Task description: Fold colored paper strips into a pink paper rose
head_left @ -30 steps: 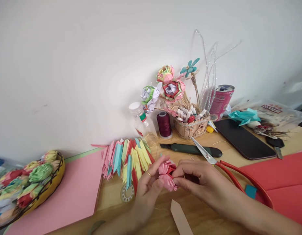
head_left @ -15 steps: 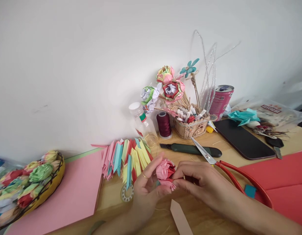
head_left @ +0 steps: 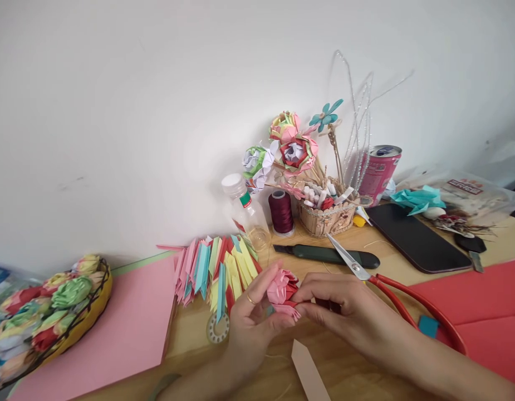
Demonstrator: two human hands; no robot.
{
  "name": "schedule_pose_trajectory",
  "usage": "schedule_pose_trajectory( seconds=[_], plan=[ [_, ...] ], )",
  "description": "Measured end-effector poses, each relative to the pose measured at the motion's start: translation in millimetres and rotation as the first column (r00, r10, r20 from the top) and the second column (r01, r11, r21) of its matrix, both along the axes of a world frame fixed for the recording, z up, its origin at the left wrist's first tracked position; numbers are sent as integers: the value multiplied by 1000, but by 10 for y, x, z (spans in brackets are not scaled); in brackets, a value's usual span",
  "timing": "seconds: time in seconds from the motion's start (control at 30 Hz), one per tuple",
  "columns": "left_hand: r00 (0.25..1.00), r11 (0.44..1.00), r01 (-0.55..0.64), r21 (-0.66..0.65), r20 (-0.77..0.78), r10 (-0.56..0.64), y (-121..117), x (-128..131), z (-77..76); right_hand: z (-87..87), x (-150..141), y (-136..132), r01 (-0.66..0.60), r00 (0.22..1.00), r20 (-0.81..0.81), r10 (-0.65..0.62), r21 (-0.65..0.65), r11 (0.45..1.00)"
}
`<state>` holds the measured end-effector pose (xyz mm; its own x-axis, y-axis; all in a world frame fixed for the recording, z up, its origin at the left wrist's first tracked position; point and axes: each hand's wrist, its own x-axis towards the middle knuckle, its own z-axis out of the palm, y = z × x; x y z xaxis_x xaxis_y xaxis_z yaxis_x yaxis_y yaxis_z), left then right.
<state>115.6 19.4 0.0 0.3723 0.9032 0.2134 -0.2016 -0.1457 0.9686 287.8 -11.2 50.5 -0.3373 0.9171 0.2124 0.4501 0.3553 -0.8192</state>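
Observation:
A pink and red folded paper flower [head_left: 281, 288] is held between both hands above the wooden table. My left hand [head_left: 249, 314], a ring on one finger, cups it from the left with thumb below and fingers behind. The fingers of my right hand [head_left: 344, 303] pinch the flower's right side by the red petals; the fingertips are partly hidden. Below lies a pale pink pointed paper strip [head_left: 309, 370]. A pile of folded coloured paper strips [head_left: 215, 270] sits behind my left hand.
Red-handled scissors [head_left: 380, 281] and a dark green utility knife [head_left: 326, 254] lie behind my right hand. Pink paper sheets [head_left: 127, 328] and a flower basket [head_left: 84, 323] are leftward. At the back stand a plastic bottle [head_left: 249, 214], maroon thread spool [head_left: 281, 213] and pink can [head_left: 378, 174].
The view has shifted very slightly. Both hands keep their hold on the paper flower, with hardly any visible movement.

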Motion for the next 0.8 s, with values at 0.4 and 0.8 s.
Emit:
schedule_pose_trajectory(
  seconds=[0.4,0.8],
  plan=[
    [998,1000,14,-17,-68,-15,-14,-4,10,-5,-8,17,-6,1000,9,6,-2,1000],
    [1000,990,25,-139,-1,-25,-10,27,40,-10,-12,19,48,999,6,-48,-1,999]
  ],
)
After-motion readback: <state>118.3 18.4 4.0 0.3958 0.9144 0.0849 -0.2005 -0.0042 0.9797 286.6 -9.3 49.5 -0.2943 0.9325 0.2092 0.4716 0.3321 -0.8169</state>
